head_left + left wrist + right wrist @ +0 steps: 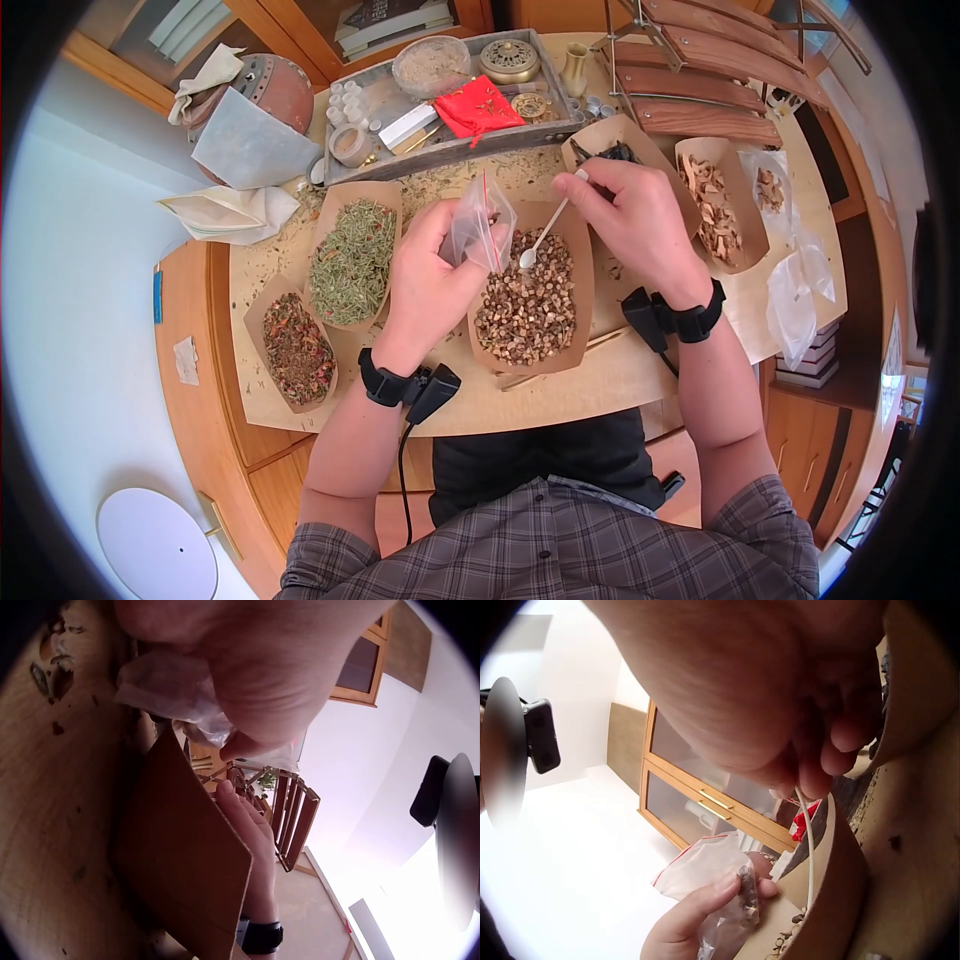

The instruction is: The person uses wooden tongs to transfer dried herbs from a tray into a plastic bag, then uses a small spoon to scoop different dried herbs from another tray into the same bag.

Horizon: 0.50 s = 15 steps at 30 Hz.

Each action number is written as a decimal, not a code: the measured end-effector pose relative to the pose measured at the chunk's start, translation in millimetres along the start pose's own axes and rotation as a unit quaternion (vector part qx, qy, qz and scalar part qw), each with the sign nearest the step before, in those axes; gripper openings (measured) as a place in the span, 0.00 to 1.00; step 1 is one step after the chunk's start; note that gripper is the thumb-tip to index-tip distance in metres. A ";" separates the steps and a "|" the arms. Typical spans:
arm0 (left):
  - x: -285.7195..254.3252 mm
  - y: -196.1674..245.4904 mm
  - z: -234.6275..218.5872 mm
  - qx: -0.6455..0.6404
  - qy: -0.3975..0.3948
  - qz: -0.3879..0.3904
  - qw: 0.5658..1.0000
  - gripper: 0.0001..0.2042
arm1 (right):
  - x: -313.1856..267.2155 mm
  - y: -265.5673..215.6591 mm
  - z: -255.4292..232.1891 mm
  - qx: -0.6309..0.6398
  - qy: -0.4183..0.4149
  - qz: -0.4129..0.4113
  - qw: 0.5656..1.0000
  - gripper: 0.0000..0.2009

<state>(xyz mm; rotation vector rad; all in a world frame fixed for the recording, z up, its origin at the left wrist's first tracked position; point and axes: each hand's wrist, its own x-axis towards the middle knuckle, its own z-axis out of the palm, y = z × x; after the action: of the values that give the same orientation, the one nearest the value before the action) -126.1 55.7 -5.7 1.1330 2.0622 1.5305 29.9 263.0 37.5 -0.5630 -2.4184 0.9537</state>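
My left hand (432,285) holds a small clear zip bag (478,222) with a red line along its mouth. Some dark bits show inside the bag (727,877) in the right wrist view. Between thumb and fingers, my right hand (640,215) pinches the handle of a thin white spoon (548,236). Its bowl points down over brown chopped pieces (525,315) in a kraft paper tray (580,345). The bag is at that tray's upper left, beside the spoon. In the left wrist view, the tray's side (187,855) hides the spoon.
Paper trays of green dried herb (350,262) and a reddish mix (297,350) stand left; trays of dark pieces (655,165) and pale slices (712,205) stand right. Behind is a grey wooden tray (440,160) with a red pouch (477,110). A folding wooden rack (695,85) stands back right.
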 end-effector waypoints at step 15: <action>-1.1 4.0 -1.4 0.031 -0.007 0.012 0.999 0.14 | 1.0 5.5 4.7 0.004 0.031 0.024 0.999 0.19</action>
<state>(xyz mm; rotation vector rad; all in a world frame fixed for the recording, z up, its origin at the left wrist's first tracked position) -124.7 54.3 -1.7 1.1905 2.1068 1.4749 27.6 264.8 30.9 -0.6418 -2.3538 0.9519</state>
